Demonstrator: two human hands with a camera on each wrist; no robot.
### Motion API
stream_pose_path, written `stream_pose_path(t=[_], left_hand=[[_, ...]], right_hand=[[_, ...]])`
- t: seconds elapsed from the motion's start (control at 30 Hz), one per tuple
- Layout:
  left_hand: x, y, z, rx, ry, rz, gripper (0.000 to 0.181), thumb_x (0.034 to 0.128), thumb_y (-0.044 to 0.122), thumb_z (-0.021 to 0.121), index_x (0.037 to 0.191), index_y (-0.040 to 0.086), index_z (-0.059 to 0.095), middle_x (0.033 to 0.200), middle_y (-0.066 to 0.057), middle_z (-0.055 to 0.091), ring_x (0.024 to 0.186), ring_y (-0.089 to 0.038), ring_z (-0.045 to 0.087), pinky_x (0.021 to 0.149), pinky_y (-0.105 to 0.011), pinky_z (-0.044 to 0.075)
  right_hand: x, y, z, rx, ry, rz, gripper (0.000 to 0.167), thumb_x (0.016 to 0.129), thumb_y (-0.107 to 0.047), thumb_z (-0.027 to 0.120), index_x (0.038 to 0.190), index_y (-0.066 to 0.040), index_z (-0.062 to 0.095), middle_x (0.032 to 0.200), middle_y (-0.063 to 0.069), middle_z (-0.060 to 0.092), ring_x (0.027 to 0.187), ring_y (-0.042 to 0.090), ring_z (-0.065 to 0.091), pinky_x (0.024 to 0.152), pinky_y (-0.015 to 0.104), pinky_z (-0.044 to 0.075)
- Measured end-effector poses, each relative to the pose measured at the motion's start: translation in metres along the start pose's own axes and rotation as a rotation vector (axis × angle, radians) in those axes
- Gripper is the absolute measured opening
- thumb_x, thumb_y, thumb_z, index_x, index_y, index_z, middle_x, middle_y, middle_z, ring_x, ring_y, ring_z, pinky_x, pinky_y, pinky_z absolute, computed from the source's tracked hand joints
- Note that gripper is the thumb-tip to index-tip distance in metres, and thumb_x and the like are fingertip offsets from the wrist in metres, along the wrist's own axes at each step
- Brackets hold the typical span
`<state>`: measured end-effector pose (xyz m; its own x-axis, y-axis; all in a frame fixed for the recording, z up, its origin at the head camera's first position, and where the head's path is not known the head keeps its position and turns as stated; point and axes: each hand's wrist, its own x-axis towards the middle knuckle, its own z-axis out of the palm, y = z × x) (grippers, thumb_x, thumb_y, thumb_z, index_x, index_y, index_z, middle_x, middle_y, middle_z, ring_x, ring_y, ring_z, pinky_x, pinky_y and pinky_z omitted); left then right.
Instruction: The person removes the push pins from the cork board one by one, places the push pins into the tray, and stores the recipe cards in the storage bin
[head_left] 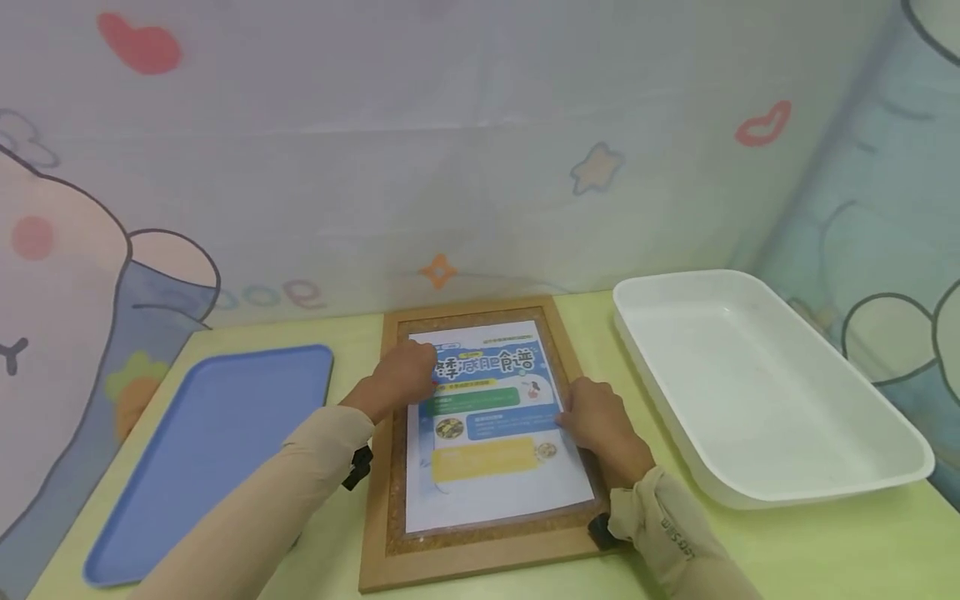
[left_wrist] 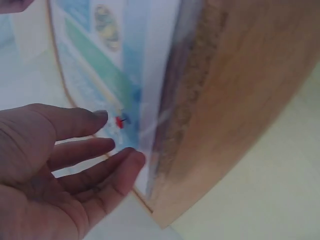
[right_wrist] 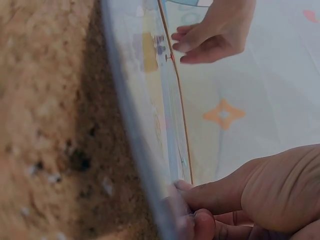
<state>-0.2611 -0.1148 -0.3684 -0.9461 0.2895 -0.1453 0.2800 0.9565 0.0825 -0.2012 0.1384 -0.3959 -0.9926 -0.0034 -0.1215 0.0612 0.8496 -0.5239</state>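
Observation:
A printed sheet [head_left: 510, 492] in a clear sleeve lies on a wood-framed cork board [head_left: 480, 562]. My left hand [head_left: 401, 375] is over the sheet's upper left part. A red pushpin [left_wrist: 119, 122] stands in the print just beyond the left thumb tip; the left hand [left_wrist: 75, 165] has loosely bent, parted fingers with nothing between them. At the sheet's right edge, my right hand [head_left: 603, 425] pinches the sleeve. In the right wrist view the right hand [right_wrist: 250, 200] holds that edge between thumb and fingers, raised off the cork [right_wrist: 55, 125].
A blue tray [head_left: 217, 458] lies left of the board. To the right stands a deep white tray [head_left: 757, 400]. Both are on a yellow-green tabletop [head_left: 870, 550], with a cartoon-printed curtain [head_left: 480, 167] behind and at the sides.

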Motion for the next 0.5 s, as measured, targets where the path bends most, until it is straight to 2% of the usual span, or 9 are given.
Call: stream_pose_path(t=[0.17, 0.33, 0.5], left_hand=[[0.0073, 0.0043, 0.0080, -0.017, -0.007, -0.020, 0.023, 0.0904, 0.012, 0.069, 0.109, -0.002, 0.066, 0.087, -0.009, 0.067, 0.072, -0.019, 0.057, 0.062, -0.029, 0.044], [0.0083, 0.0068, 0.0083, -0.009, -0.007, -0.021, 0.027, 0.0908, 0.013, 0.070, 0.112, -0.002, 0.066, 0.093, -0.010, 0.067, 0.076, -0.020, 0.058, 0.065, -0.030, 0.046], [0.0084, 0.0083, 0.0083, 0.008, -0.015, -0.021, 0.026, 0.0916, 0.012, 0.069, 0.113, -0.002, 0.066, 0.093, -0.011, 0.067, 0.073, -0.020, 0.058, 0.062, -0.029, 0.045]], right_hand=[[0.0003, 0.0001, 0.0012, 0.013, 0.005, 0.012, 0.022, 0.088, -0.009, 0.073, 0.076, -0.001, 0.056, 0.073, 0.011, 0.062, 0.063, 0.021, 0.058, 0.052, 0.028, 0.045], [0.0000, -0.0006, 0.0008, 0.016, 0.004, 0.019, 0.022, 0.088, -0.009, 0.073, 0.075, -0.002, 0.056, 0.073, 0.011, 0.062, 0.064, 0.021, 0.058, 0.053, 0.028, 0.045], [-0.0002, -0.0007, 0.0015, 0.018, -0.001, 0.030, 0.021, 0.088, -0.009, 0.073, 0.076, -0.002, 0.057, 0.074, 0.011, 0.062, 0.065, 0.021, 0.058, 0.053, 0.028, 0.044]])
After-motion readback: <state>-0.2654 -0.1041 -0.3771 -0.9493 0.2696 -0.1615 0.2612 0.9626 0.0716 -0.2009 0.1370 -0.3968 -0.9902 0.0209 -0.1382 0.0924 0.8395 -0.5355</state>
